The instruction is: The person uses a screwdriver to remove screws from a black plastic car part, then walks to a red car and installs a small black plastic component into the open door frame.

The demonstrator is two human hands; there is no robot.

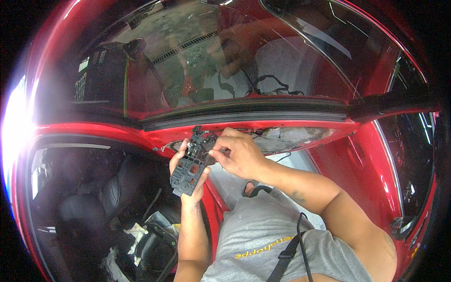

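My left hand (199, 191) holds a long black plastic car door latch assembly (189, 170) tilted upright, thumb along its right edge and fingers behind its left side. The piece has square cutouts and round moulded shapes at its lower end and a narrower, more intricate upper end. At its upper right edge, my right hand (240, 152) is closed in a pinch. Whatever lies between its thumb and fingertips is too small to make out. Just beyond both hands stands the red car door (347, 126), its inner face partly bare with a crumpled grey-white sheet (297, 139) on it.
The door's dark window (263, 56) spans the far side, full of reflections. To the left is the dark car interior with a black seat (80, 207) and torn white scraps (136, 237). A red body panel (357, 160) stands at right. A black strap (286, 256) crosses my grey shirt.
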